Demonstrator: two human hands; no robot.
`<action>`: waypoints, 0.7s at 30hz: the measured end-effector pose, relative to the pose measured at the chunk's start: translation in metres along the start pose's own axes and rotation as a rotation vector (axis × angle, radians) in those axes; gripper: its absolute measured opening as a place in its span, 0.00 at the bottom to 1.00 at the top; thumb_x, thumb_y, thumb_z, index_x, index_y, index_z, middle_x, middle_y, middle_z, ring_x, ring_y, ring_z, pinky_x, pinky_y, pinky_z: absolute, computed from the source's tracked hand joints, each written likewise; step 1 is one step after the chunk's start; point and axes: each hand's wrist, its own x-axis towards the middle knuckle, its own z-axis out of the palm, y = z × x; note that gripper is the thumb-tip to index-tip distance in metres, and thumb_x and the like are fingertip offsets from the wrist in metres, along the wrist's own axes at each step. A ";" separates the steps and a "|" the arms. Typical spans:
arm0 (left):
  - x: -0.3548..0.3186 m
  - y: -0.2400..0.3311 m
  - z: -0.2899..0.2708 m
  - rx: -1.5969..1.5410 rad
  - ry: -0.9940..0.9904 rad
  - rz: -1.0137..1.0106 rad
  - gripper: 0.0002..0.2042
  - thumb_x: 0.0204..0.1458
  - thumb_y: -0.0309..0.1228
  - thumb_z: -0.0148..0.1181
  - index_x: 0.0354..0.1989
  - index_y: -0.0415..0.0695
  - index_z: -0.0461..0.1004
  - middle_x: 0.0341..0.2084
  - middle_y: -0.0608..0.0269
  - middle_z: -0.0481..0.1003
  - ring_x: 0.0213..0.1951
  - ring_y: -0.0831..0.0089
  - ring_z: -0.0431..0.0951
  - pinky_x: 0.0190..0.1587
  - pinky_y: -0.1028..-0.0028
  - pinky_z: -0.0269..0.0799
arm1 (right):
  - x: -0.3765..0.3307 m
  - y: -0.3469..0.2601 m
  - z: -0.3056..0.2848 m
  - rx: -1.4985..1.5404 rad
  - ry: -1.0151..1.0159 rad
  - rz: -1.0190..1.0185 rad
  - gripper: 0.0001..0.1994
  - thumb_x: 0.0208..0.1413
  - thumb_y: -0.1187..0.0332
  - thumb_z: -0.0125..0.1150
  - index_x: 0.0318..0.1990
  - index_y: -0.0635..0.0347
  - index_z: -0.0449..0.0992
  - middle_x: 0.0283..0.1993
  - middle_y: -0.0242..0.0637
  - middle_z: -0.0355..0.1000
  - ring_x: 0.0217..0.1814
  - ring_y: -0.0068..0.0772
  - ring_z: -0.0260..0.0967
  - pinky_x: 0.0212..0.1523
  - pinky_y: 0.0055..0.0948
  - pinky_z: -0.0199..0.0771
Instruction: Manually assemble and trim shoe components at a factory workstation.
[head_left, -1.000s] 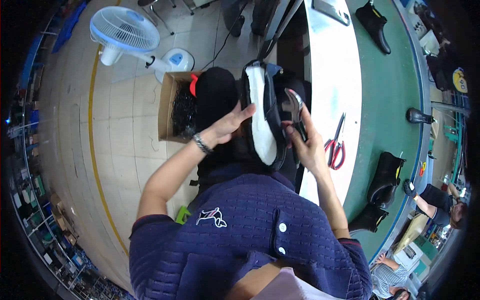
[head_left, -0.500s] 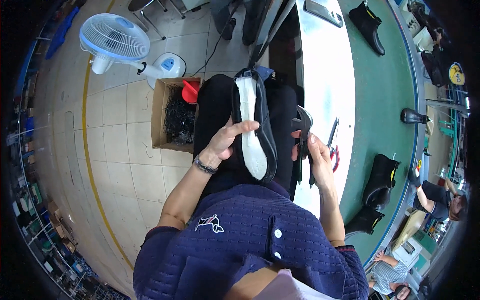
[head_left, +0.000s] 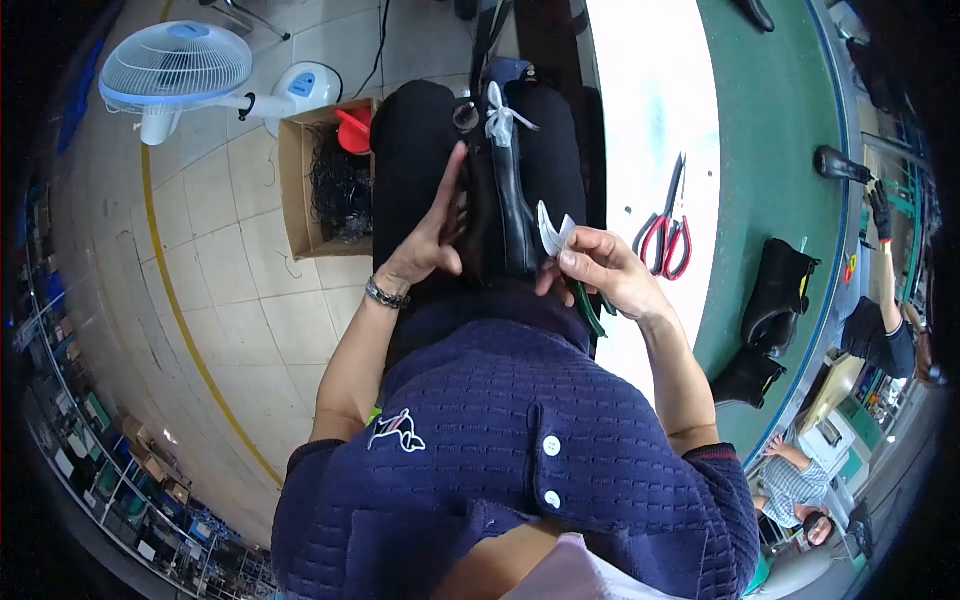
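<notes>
A black boot (head_left: 513,205) lies across my lap, turned so its glossy side faces up. Whitish, crumpled clear plastic (head_left: 500,122) is gathered at its far end. My left hand (head_left: 432,232) is open at the boot's left side, fingers stretched out; whether it touches the boot is hard to see. My right hand (head_left: 605,268) is closed around pincers. The pincers' shiny curved jaws (head_left: 553,232) point toward the boot, and their green handles (head_left: 588,310) show below my fingers.
Red-handled scissors or pliers (head_left: 666,240) lie on the white bench at right. Several black boots (head_left: 778,290) stand on the green surface beyond. At left are a cardboard box (head_left: 297,190) with dark strands and a red scoop, and a fan (head_left: 178,72). Other people work far right.
The boot has turned from its white underside facing up to its black side showing. My left hand has let go of it. My right hand has brought the pincers left, close to the boot.
</notes>
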 end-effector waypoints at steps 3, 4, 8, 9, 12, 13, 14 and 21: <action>0.008 0.009 0.007 0.071 0.132 -0.024 0.56 0.37 0.62 0.67 0.69 0.51 0.38 0.57 0.60 0.60 0.57 0.72 0.61 0.61 0.70 0.55 | -0.002 -0.005 0.009 -0.079 -0.001 0.118 0.14 0.63 0.60 0.55 0.35 0.63 0.75 0.25 0.33 0.73 0.24 0.20 0.70 0.30 0.18 0.70; 0.014 0.011 0.008 0.103 0.204 -0.047 0.52 0.39 0.64 0.65 0.66 0.49 0.46 0.50 0.63 0.64 0.51 0.75 0.63 0.57 0.72 0.58 | -0.002 -0.006 0.010 -0.077 -0.003 0.117 0.14 0.63 0.60 0.55 0.35 0.63 0.75 0.25 0.33 0.73 0.24 0.20 0.70 0.30 0.18 0.70; 0.021 0.027 0.036 0.328 0.370 -0.043 0.42 0.41 0.60 0.66 0.55 0.45 0.54 0.38 0.70 0.63 0.41 0.80 0.64 0.48 0.77 0.62 | -0.007 -0.012 0.013 -0.207 -0.089 0.179 0.20 0.61 0.52 0.56 0.30 0.63 0.75 0.20 0.30 0.70 0.22 0.20 0.70 0.25 0.20 0.70; 0.021 0.025 0.044 0.282 0.429 -0.007 0.39 0.43 0.57 0.68 0.54 0.44 0.57 0.37 0.70 0.64 0.39 0.81 0.64 0.45 0.78 0.63 | -0.010 -0.011 0.013 -0.209 -0.086 0.225 0.21 0.60 0.51 0.56 0.30 0.64 0.75 0.19 0.31 0.70 0.20 0.21 0.69 0.23 0.20 0.69; 0.019 0.030 0.054 0.309 0.426 -0.013 0.33 0.45 0.54 0.67 0.51 0.44 0.61 0.36 0.69 0.65 0.39 0.81 0.64 0.45 0.78 0.63 | -0.016 -0.016 0.015 -0.255 -0.079 0.274 0.24 0.61 0.48 0.54 0.28 0.64 0.75 0.17 0.31 0.69 0.17 0.22 0.68 0.20 0.20 0.68; 0.018 0.029 0.056 0.307 0.427 -0.014 0.33 0.45 0.54 0.67 0.51 0.44 0.61 0.36 0.69 0.65 0.39 0.81 0.64 0.45 0.78 0.63 | -0.017 -0.018 0.016 -0.319 -0.109 0.292 0.25 0.61 0.47 0.53 0.27 0.64 0.75 0.17 0.32 0.69 0.17 0.22 0.68 0.21 0.20 0.68; 0.018 0.027 0.059 0.325 0.439 -0.023 0.30 0.46 0.52 0.67 0.48 0.44 0.63 0.35 0.69 0.66 0.38 0.80 0.64 0.44 0.78 0.63 | -0.019 -0.019 0.016 -0.382 -0.139 0.309 0.26 0.61 0.46 0.52 0.26 0.64 0.75 0.17 0.32 0.69 0.18 0.22 0.69 0.21 0.19 0.68; 0.013 0.019 0.069 0.508 0.483 -0.035 0.25 0.46 0.51 0.64 0.41 0.43 0.68 0.31 0.64 0.68 0.35 0.72 0.65 0.42 0.71 0.62 | -0.019 -0.041 0.024 -0.639 -0.267 0.390 0.31 0.63 0.46 0.48 0.16 0.64 0.73 0.13 0.33 0.68 0.14 0.25 0.70 0.19 0.24 0.70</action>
